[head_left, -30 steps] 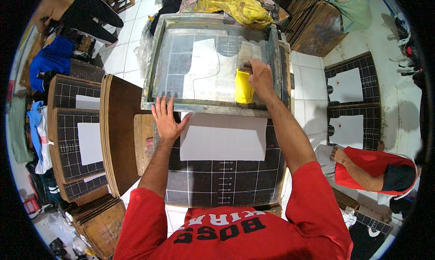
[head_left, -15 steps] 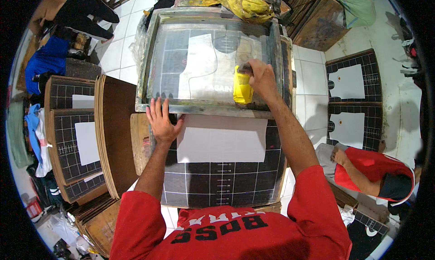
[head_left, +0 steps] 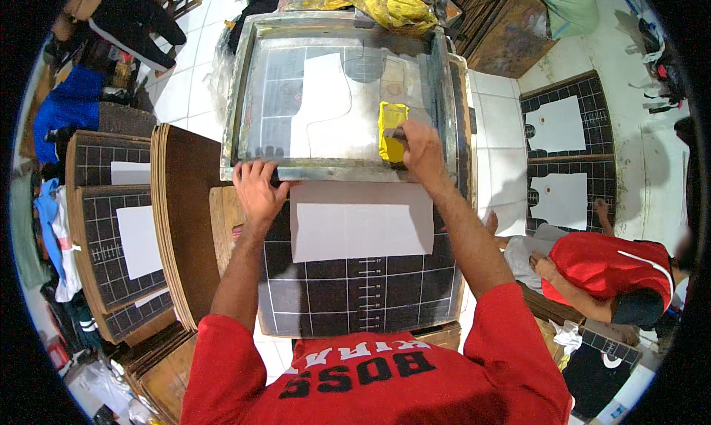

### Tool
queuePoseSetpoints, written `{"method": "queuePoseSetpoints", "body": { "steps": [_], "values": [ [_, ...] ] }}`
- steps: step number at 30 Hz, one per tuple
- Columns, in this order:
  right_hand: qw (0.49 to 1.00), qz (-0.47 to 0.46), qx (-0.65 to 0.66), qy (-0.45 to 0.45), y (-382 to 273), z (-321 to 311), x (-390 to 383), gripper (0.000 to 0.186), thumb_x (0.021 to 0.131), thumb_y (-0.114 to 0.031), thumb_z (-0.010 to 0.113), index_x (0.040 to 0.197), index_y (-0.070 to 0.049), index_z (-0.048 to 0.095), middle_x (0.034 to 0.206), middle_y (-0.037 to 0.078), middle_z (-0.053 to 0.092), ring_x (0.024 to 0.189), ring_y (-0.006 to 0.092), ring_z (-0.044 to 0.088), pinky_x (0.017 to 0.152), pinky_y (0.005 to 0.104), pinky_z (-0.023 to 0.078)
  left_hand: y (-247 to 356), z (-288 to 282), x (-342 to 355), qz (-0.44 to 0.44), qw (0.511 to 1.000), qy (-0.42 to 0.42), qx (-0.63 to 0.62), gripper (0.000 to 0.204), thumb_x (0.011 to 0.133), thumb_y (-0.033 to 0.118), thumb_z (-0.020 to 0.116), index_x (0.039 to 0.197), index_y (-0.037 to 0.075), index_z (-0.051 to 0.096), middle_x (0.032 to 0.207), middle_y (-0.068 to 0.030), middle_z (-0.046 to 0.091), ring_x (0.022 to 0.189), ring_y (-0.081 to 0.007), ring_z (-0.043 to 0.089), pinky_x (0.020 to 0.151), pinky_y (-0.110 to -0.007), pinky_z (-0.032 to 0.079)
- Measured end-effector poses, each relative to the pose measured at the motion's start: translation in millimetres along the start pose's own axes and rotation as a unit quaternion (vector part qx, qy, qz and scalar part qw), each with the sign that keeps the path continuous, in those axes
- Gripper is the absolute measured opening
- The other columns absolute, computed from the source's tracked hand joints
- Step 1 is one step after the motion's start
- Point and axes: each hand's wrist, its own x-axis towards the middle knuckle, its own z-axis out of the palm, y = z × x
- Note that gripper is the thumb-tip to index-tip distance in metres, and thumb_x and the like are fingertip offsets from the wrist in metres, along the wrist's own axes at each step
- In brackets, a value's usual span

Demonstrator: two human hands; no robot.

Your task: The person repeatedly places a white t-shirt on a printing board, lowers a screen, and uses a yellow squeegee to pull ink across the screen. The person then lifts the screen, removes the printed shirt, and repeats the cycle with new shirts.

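Note:
A screen-printing frame [head_left: 337, 170] with a see-through mesh lies over the far part of a black gridded board [head_left: 326, 295]. White fabric [head_left: 363, 221] sticks out from under its near rail. My left hand [head_left: 259, 191] grips that rail near the left corner, fingers over the top and thumb on the near side. Inside the frame, at the right, my right hand [head_left: 424, 154] is closed on a small dark tool [head_left: 395, 134], whose lower part I cannot make out. The tool is over a rectangular patch of yellow ink [head_left: 392, 114] on the mesh.
Stacked boards [head_left: 178, 225] stand at left, one gridded board [head_left: 118, 221] bearing white pieces. At right, gridded boards [head_left: 566, 165] carry white cut pieces, and a person in red [head_left: 607, 273] sits nearby. Yellow crumpled plastic [head_left: 370, 1] lies beyond the frame.
The yellow has gone from a bunched shape to a flatter patch with a ragged edge. My right hand has moved nearer to me. My left fingers curl more over the rail.

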Motion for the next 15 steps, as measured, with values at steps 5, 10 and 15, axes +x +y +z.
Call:
{"method": "queuePoseSetpoints", "body": {
  "steps": [5,10,15],
  "values": [
    [0.999,-0.023,0.037,0.026,5,-19,16,0.028,0.075,0.004,0.063,0.102,-0.002,0.065,0.095,0.02,0.068,0.092,0.044,0.065,0.08,0.0515,0.049,-2,-20,10,0.021,1.0,-0.006,-0.01,0.053,0.068,0.041,0.091,0.104,0.006,0.075,0.103,-0.0081,0.067,0.107,-0.0288,0.06,0.105,-0.05,0.038],
    [0.997,-0.004,0.051,-0.053,6,-28,18,0.027,0.076,0.002,0.066,0.103,0.0,0.064,0.098,0.024,0.069,0.095,0.0459,0.066,0.081,0.0524,0.052,4,-26,11,0.028,1.0,-0.002,-0.008,0.057,0.067,0.044,0.092,0.104,0.005,0.075,0.101,-0.008,0.066,0.106,-0.0285,0.059,0.103,-0.05,0.038],
    [0.999,-0.019,0.026,-0.026,38,-12,77,0.031,0.078,-0.002,0.069,0.109,-0.001,0.065,0.102,0.024,0.071,0.099,0.046,0.067,0.087,0.0524,0.054,5,-26,12,0.019,1.0,-0.01,-0.003,0.057,0.066,0.044,0.093,0.104,0.005,0.075,0.1,-0.0069,0.066,0.103,-0.0266,0.058,0.102,-0.049,0.038]
  ]
}}
